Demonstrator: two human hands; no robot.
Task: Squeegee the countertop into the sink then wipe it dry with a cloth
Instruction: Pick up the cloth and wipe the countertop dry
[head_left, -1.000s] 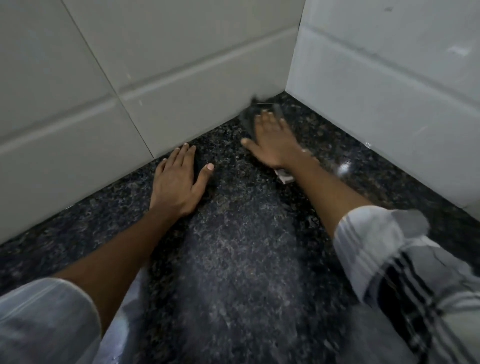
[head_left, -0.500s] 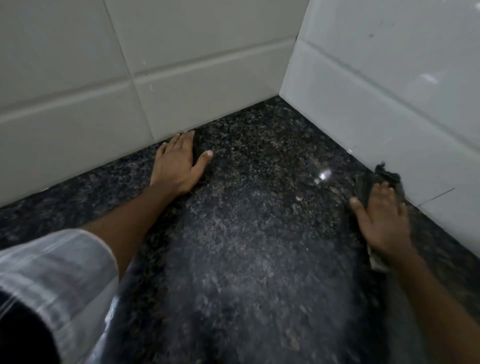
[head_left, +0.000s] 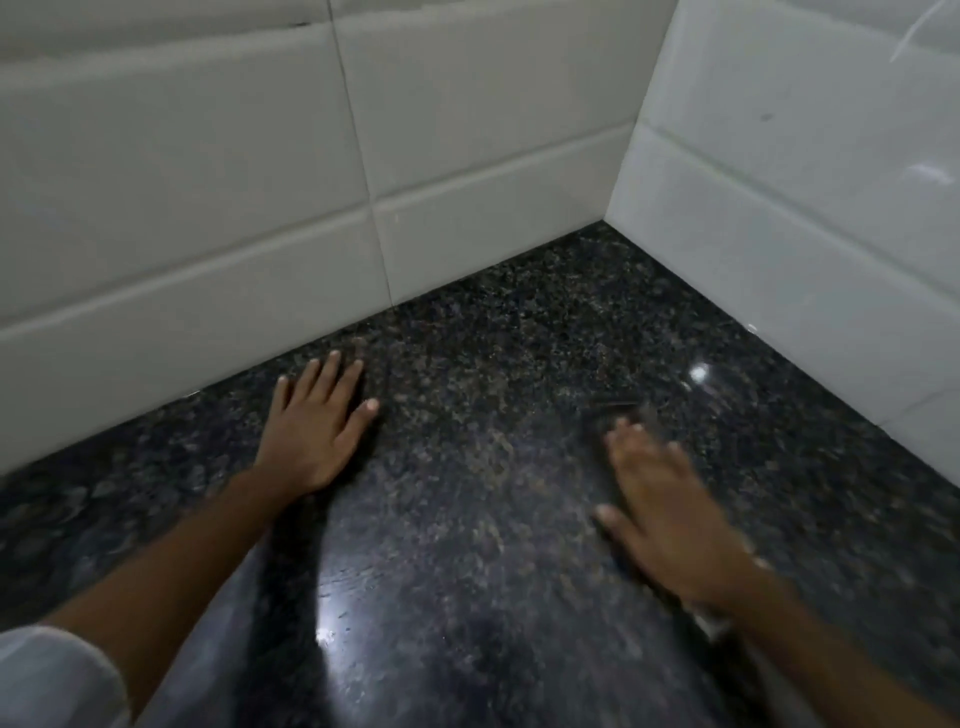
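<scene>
1. Head view: the right hand lies palm down and spread flat on a dark cloth, pressing it against the countertop; it does not close around it. The hand is blurred.
2. Only a little of the cloth shows: a dark edge past the fingertips and a pale scrap by the wrist. The rest is hidden under the palm, so its full outline cannot be told.
3. The left hand is open too, fingers spread, palm flat on the bare stone, holding nothing. It sits near the foot of the back wall tiles, well apart from the right hand.
4. The countertop is dark speckled granite. It ends at white tiles on two sides: the back wall tiles along the far edge and the side wall tiles on the right, meeting in a corner beyond both hands.
5. The cloth lies nearer the side wall than the back wall, with a strip of bare stone between it and the side wall.
6. Open stone lies between the two hands, up to the corner, and toward the person, where two bright glints reflect.
7. A pale sleeve covers the left arm at the lower left corner.
</scene>
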